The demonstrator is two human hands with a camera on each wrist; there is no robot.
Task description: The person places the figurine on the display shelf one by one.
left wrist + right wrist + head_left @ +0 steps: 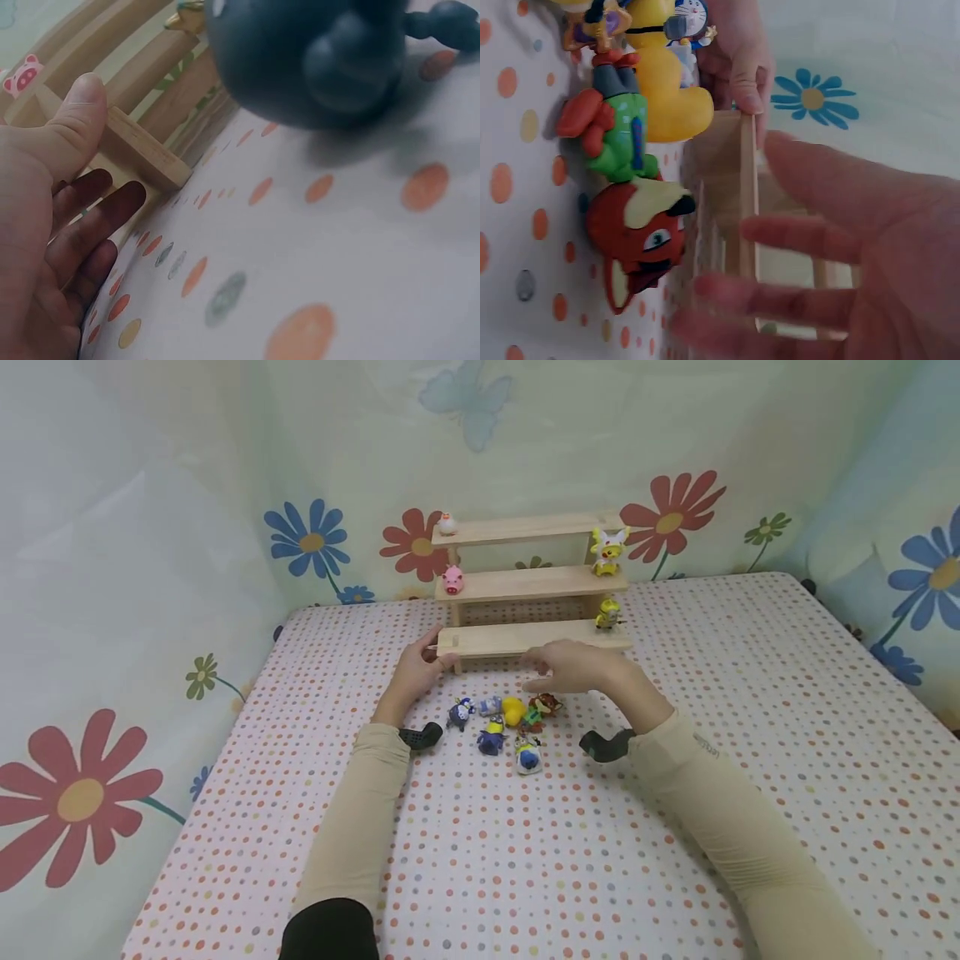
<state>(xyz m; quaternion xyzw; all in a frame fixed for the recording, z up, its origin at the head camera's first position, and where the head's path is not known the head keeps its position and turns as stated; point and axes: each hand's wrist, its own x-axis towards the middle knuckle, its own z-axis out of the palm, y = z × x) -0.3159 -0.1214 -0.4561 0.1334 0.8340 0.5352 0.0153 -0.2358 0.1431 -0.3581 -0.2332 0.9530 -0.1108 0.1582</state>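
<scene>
A three-step wooden shelf (517, 639) stands at the back of the table. My left hand (420, 670) holds the left end of its lowest step, thumb at the front corner and fingers beyond the end. Just before that step hovers my right hand (573, 667), fingers spread and nothing in them. Below it lie a fox figure in a green shirt (622, 142) and a yellow figure (513, 711). Close by are a dark blue figure (460, 713), a small blue-and-white figure (490, 706), a yellow-and-blue figure (491, 737) and a white figure with a blue middle (528, 756).
On the shelf's left side are a white figure (447, 523) on top and a pink pig (453, 580) on the middle step. To the right stand a yellow figure with white ears (607, 552) and a yellow-green figure (608, 614). A dotted cloth (480, 860) covers the table.
</scene>
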